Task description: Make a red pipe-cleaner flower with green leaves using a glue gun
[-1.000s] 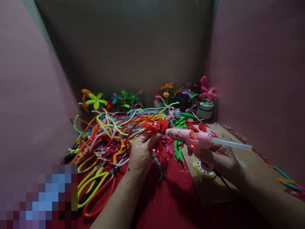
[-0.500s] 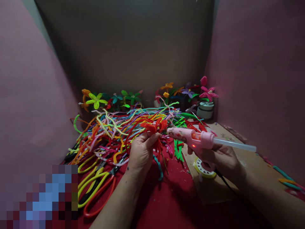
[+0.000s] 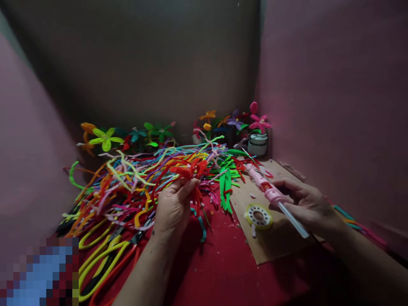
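Observation:
Between the thumb and fingers of my left hand (image 3: 175,202) is a red pipe-cleaner flower (image 3: 194,169), its red strands and a thin stem hanging below the grip. My right hand (image 3: 307,204) is wrapped round a pink glue gun (image 3: 264,187), over the cardboard at the right. The gun's nozzle points away to the upper left, apart from the flower, and a clear glue stick (image 3: 293,221) sticks out of its back end. Behind my left hand spreads a heap of many-coloured pipe cleaners (image 3: 127,178).
Yellow-handled scissors (image 3: 105,263) and red-handled pliers (image 3: 135,242) lie at the lower left. A yellow-and-white tape roll (image 3: 259,216) rests on the cardboard sheet (image 3: 264,248). Finished flowers (image 3: 106,138) and a pale pot (image 3: 257,144) line the back wall. Red cloth (image 3: 216,272) covers the front.
My right hand has drawn the glue gun away from the flower to the right and turned it. The left hand keeps its hold. The view has swung slightly right.

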A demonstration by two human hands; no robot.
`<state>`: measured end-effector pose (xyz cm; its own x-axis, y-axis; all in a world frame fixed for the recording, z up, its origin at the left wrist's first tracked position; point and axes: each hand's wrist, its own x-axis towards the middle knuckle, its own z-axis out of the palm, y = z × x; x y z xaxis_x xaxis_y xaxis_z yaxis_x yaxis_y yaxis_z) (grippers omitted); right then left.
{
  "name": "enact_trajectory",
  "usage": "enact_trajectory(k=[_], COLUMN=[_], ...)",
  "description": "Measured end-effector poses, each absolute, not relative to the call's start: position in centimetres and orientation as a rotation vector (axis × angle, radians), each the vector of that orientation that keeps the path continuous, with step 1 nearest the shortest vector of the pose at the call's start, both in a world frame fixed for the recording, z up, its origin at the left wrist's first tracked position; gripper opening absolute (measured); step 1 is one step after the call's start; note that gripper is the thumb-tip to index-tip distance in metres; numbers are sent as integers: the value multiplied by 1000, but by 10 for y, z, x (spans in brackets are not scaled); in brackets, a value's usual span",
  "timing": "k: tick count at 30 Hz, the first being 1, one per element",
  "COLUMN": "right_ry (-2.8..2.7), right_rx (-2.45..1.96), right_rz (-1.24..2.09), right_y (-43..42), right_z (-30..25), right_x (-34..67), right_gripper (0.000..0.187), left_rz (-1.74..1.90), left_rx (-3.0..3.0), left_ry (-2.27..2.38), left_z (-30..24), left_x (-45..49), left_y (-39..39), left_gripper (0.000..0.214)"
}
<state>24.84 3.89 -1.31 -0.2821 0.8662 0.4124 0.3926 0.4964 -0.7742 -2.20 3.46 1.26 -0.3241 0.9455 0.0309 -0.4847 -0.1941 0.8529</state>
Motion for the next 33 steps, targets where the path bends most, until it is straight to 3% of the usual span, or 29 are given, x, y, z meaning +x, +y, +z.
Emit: enact_trajectory(k=[7, 15, 24, 27, 33], right_ry=[-2051, -2236, -2217, -2129, -1620], right_rx=[-1523, -1548, -1569, -1352, -879], right_rz=[109, 29, -81, 218, 1410], right_y=[36, 52, 35, 24, 26], right_z=[-43, -40, -15, 1, 24], right_x=[335, 342, 324, 283, 185], right_gripper=[27, 40, 35, 26, 27], left_rz=[1666, 1650, 1611, 1571, 1484], left_rx=[783, 746, 735, 738, 753], left_ry=[983, 1030, 971, 878, 708], left_z=[11, 12, 14, 15, 12], left_x=[-17, -14, -10, -7, 0], left_y=[34, 33, 29, 25, 18], left_gripper=[22, 21, 21, 23, 21])
